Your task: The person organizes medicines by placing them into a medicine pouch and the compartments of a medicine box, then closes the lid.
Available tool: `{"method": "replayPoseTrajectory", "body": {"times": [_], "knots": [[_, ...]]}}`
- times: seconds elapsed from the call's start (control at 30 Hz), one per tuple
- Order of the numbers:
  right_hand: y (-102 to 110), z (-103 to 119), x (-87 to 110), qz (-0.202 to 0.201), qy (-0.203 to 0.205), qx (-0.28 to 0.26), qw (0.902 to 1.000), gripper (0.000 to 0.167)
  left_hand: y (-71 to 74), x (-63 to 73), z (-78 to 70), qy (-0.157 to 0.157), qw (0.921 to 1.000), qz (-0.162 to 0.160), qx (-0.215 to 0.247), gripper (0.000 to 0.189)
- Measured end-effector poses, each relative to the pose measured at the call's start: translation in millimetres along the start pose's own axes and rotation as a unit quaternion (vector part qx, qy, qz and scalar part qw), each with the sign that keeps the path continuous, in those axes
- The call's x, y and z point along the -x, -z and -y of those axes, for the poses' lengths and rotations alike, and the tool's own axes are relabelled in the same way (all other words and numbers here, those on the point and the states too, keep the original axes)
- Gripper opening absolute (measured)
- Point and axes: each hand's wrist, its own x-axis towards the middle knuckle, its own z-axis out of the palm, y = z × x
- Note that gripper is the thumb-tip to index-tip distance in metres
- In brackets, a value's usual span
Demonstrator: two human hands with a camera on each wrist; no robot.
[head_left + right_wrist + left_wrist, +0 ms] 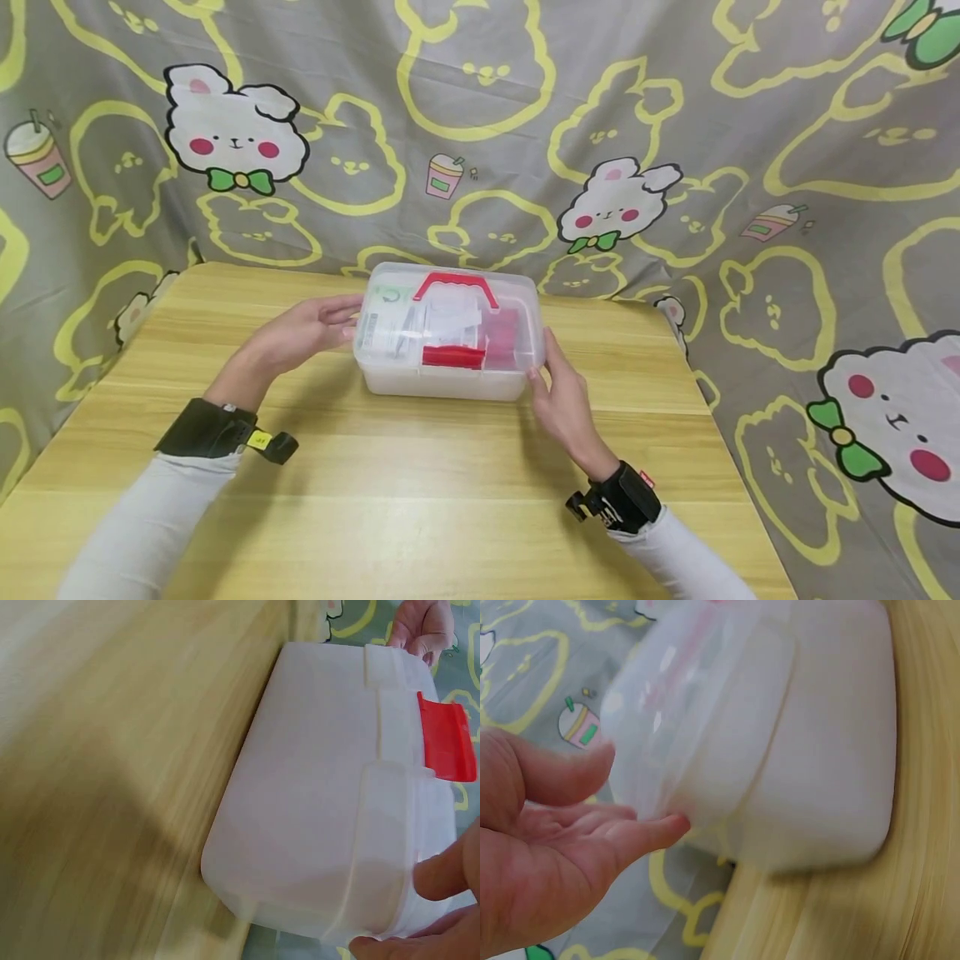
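A translucent plastic storage box (442, 379) with a clear lid stands toward the back of the table. Its lid carries a red handle (456, 279), and a red latch (448, 739) juts out at the front. White packets and something pinkish-red show through the lid, too blurred to name. At the box's left end my left hand (307, 333) has its fingers extended, fingertips at the lid's side and thumb apart from it. My right hand (562, 400) grips the right front corner, thumb on the front rim and fingers round the side.
The box rests on a wood-grain table (390, 500). Close behind it and along both sides hangs a grey curtain (510, 150) with yellow outlines and cartoon rabbits. Both wrists wear black straps with small cameras.
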Motion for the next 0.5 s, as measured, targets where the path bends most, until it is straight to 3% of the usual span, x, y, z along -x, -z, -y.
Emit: {"method": "replayPoseTrajectory", "body": {"times": [0.17,0.37,0.43,0.5], "knots": [[-4.4,0.2,-2.6,0.009,-0.008,0.008,0.9999,0.071,-8.3,-4.7,-4.0,0.021,0.9996,-0.019,0.008,0.076],[2.8,2.4,-3.2,0.023,-0.007,0.025,0.9994,0.071,-16.5,-5.4,-8.9,0.040,0.9955,-0.060,-0.061,0.087],[7.8,5.6,-4.5,0.026,-0.009,0.036,0.9990,0.071,-21.8,-4.0,-14.5,0.034,0.9880,-0.094,-0.118,0.086],[11.4,10.4,-7.0,0.022,-0.008,0.046,0.9987,0.070,-30.0,-2.7,-22.8,0.024,0.9736,-0.133,-0.184,0.081]]}}
